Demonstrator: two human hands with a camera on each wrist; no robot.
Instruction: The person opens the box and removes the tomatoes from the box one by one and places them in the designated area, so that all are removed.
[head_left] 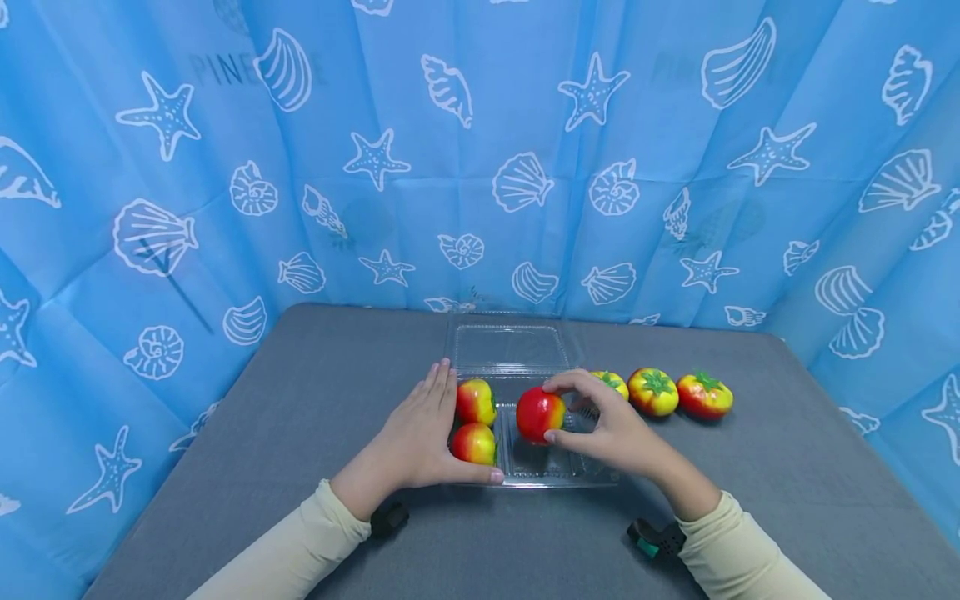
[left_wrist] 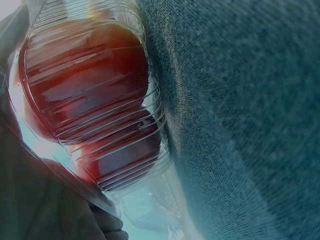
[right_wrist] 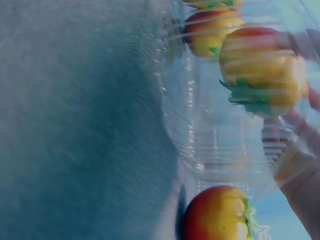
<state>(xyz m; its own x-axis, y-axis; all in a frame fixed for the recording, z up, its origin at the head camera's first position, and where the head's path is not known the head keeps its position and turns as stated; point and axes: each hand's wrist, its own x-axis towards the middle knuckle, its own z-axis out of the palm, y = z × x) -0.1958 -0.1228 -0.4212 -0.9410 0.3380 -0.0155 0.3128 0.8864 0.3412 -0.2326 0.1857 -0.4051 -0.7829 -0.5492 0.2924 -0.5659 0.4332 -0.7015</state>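
In the head view, a clear plastic clamshell box (head_left: 555, 481) lies with its lid (head_left: 510, 346) laid back. Two red-and-yellow toy tomatoes (head_left: 476, 402) sit one behind the other in its left part. My left hand (head_left: 420, 437) rests along the box's left side, fingers straight and thumb along the front edge. Between thumb and fingers, my right hand (head_left: 611, 421) pinches another toy tomato (head_left: 538, 414) over the box's right part. The right wrist view shows this held tomato (right_wrist: 262, 70) through the clear wall, its green leaves turned toward the camera.
To the right of the box, several more toy tomatoes (head_left: 653, 392) stand in a row on the grey cloth-covered table (head_left: 337, 358). The nearest is partly hidden by my right hand. A blue curtain (head_left: 480, 208) with shell patterns hangs behind the table and along its sides.
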